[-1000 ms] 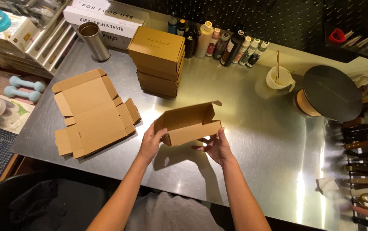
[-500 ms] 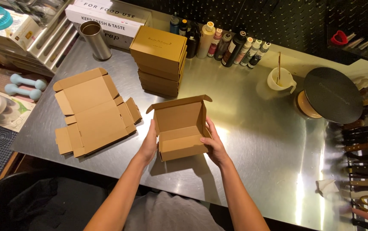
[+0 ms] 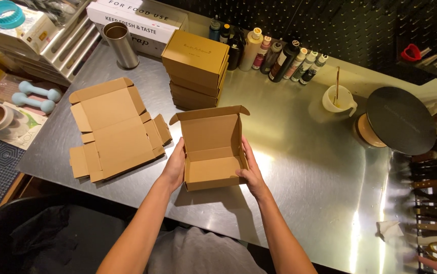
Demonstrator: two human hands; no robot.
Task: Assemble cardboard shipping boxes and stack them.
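Cardboard box (image 3: 212,152) now sits upright near the tabletop (image 3: 304,152) front edge, lid open, no longer tilted mid-fold. Left hand (image 3: 175,167) and right hand (image 3: 251,175) press flat against its sides, grip open-palmed, not wrapped. Body looks formed. Flat blanks (image 3: 114,129) lie left; closed boxes (image 3: 195,68) stacked behind.

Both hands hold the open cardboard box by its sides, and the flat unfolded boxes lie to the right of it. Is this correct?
Not quite. The head view shows the flat unfolded boxes lying left of the open cardboard box, not right. The left hand and right hand do hold its sides.
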